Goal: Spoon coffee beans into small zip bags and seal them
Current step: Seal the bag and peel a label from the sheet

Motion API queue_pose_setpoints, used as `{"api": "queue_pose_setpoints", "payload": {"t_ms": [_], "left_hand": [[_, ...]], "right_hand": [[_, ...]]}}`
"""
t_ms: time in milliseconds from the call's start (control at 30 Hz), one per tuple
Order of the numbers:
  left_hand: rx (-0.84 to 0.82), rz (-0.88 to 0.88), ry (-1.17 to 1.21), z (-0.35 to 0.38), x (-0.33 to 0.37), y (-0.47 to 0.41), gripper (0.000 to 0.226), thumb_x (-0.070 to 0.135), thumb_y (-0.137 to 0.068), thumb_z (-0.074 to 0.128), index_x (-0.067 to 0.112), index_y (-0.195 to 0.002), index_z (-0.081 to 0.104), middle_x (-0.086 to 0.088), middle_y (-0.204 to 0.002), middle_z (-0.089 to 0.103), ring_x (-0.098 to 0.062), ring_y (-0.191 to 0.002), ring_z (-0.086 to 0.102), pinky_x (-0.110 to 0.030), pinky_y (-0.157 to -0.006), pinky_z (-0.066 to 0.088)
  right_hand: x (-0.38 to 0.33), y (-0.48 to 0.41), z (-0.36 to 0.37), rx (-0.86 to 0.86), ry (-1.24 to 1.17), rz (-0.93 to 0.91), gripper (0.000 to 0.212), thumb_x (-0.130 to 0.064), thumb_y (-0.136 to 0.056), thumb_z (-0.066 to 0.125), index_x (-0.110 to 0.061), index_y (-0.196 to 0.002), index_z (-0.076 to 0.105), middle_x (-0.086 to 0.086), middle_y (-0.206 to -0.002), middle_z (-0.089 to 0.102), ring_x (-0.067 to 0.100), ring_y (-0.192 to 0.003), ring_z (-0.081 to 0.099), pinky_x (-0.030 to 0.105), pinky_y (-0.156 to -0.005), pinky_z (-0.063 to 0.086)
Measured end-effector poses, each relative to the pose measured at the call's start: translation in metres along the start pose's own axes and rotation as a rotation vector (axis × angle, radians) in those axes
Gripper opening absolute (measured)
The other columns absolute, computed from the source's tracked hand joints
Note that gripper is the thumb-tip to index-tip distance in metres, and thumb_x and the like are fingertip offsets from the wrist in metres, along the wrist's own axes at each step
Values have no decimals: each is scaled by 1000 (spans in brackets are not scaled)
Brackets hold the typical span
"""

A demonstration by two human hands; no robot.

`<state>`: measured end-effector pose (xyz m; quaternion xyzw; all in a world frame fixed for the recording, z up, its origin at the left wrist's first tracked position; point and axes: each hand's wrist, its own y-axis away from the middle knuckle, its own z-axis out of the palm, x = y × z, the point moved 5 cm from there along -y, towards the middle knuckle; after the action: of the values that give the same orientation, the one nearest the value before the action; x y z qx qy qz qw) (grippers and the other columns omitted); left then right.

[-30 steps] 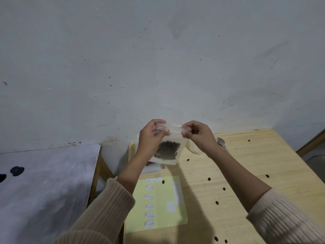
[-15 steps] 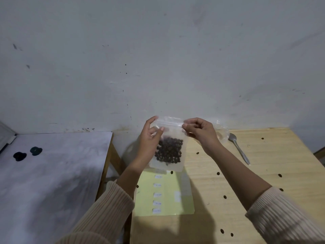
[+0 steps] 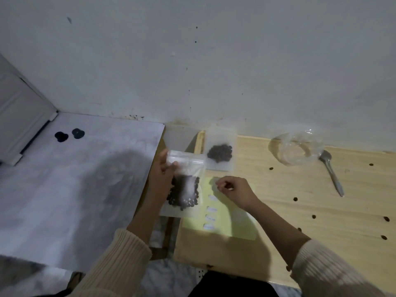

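Observation:
My left hand (image 3: 161,176) holds a small clear zip bag (image 3: 185,185) of dark coffee beans upright by its left edge, over the gap between the two tables. My right hand (image 3: 232,188) is off the bag and rests with curled fingers on a yellow label sheet (image 3: 233,224), its fingertips at the sheet's top label. A second zip bag with beans (image 3: 220,152) lies flat at the wooden table's back left corner. A metal spoon (image 3: 331,171) lies at the right, beside a crumpled clear plastic bag (image 3: 294,147).
The wooden table (image 3: 300,211) has several dark holes in its top. A grey-white table (image 3: 75,189) stands to the left with two dark round marks (image 3: 68,135). A pale wall rises close behind both.
My right hand let go of the bag's top and dropped to the label sheet. The left hand lowered the bag to the left. The view tilted down, showing the second bag.

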<state>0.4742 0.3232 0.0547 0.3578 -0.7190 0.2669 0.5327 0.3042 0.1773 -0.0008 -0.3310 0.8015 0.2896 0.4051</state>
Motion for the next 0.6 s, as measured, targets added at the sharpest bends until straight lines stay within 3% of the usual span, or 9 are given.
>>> {"api": "queue_pose_setpoints", "payload": {"t_ms": [33,100,233,333,433,500,600], "left_hand": [[21,-10,2,-6,-6,4,24,10,-88,61,20,-109,52,11,-96,55,13,-84,56,-6,-70,43],[57,-63,7,-16,-22,11,32,10,-89,60,18,-119,51,7,-101,57,7,-88,57,-11,-72,45],[93,-141,-12,-30,-44,22,46,17,-89,60,15,-132,45,4,-111,58,-4,-95,59,-14,-73,51],[112,-148,-6,-33,-48,27,47,15,-89,60,11,-133,44,5,-111,57,-6,-96,59,-13,-74,52],[120,-149,0,-32,-47,28,47,14,-90,59,13,-134,45,7,-110,56,2,-92,56,-6,-71,48],[124,-155,9,-29,-46,28,48,13,-90,59,14,-135,44,9,-107,57,2,-91,55,-6,-72,48],[112,-142,47,-21,-38,25,46,10,-90,58,14,-134,44,19,-99,54,1,-87,57,-7,-70,48]], "right_hand": [[3,1,10,-42,73,-20,20,6,-81,58,-11,-76,66,8,-84,67,19,-74,62,28,-74,50],[7,2,24,-94,152,-48,13,6,-78,60,-5,-75,66,8,-82,64,22,-76,59,27,-74,45],[10,2,41,-99,241,-106,22,3,-79,60,-4,-96,72,-3,-88,55,4,-81,51,6,-75,32],[9,2,43,-47,214,-114,19,8,-77,60,-2,-88,72,-14,-79,46,-6,-71,46,-2,-72,31],[6,2,44,-10,219,-145,17,11,-75,56,1,-74,70,-16,-71,43,-4,-67,45,7,-67,35],[6,1,48,-48,241,-166,17,10,-78,54,1,-75,68,-16,-69,43,-4,-69,44,16,-67,35],[4,-2,43,-26,212,-161,13,0,-86,54,-6,-80,64,-7,-74,53,7,-75,47,19,-67,34]]}}
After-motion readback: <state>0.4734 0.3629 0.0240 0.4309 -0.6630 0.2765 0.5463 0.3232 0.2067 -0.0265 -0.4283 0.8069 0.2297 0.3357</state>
